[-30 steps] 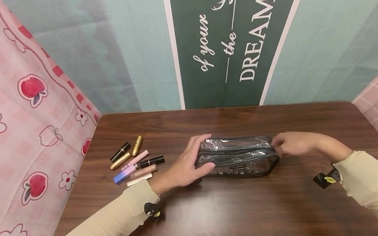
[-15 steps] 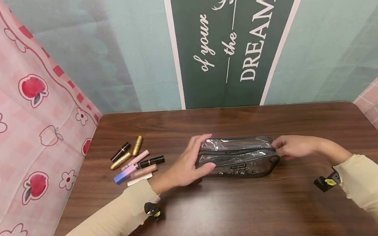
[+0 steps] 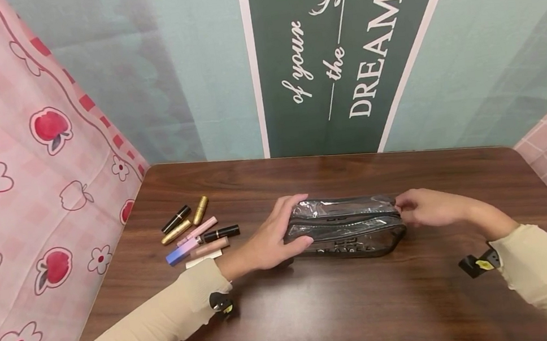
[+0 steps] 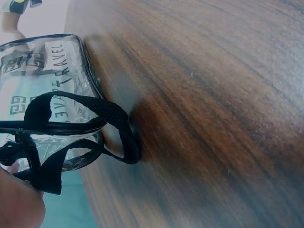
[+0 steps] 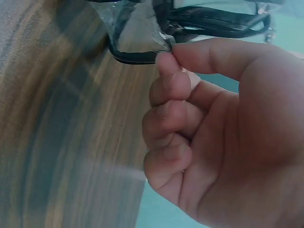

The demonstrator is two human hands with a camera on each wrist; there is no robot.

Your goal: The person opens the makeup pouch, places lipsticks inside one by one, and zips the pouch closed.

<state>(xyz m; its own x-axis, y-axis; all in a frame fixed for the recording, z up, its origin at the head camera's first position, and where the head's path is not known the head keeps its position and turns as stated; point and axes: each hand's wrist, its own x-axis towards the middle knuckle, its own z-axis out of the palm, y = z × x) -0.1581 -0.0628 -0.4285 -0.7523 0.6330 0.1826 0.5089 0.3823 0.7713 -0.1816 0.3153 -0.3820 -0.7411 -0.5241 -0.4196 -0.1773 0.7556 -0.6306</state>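
A clear cosmetic bag (image 3: 344, 206) with black trim lies on the wooden table, its zipper running lengthwise along the top. My left hand (image 3: 273, 240) grips its left end, thumb on the near side and fingers on the far side. In the left wrist view, a black strap (image 4: 124, 126) loops out from that end, and lettering shows on the clear side panel (image 4: 59, 78). At the opposite end, my right hand (image 3: 429, 208) pinches the bag's edge between thumb and index finger. The other fingers (image 5: 166, 118) curl in toward the palm in the right wrist view.
Left of the bag lies a loose group of makeup tubes: a black lipstick (image 3: 175, 219), gold tubes (image 3: 200, 210), a blue-purple tube (image 3: 181, 252) and a black-capped one (image 3: 222, 233). A printed curtain (image 3: 210, 76) hangs behind the table (image 3: 291, 316).
My right hand has shifted slightly at the bag's right end, still pinching there. The left hand, the bag and the makeup tubes stay in place.
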